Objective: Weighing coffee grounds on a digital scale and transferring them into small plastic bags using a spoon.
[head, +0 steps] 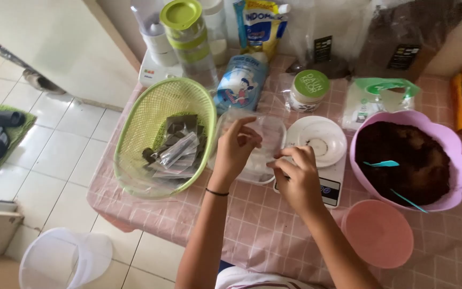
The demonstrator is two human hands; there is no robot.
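Note:
My left hand [235, 147] and my right hand [295, 174] both pinch a clear plastic bag [266, 140] held over the pink checked tablecloth [252, 225]. The left hand grips the bag's upper left edge, and the right hand its lower right edge. Just right of the hands a white dish [317, 138] rests on a small white kitchen scale [331, 184]. A green mesh basket [161, 136] to the left holds several small sealed packets of dark material [176, 147].
A pink flower-shaped bowl [458, 160] of dark brown powder with a teal spoon [383, 164] stands at right, with a pink lid [378, 233] in front. Jars, pouches and bags line the back. A white bucket [65, 262] stands on the tiled floor.

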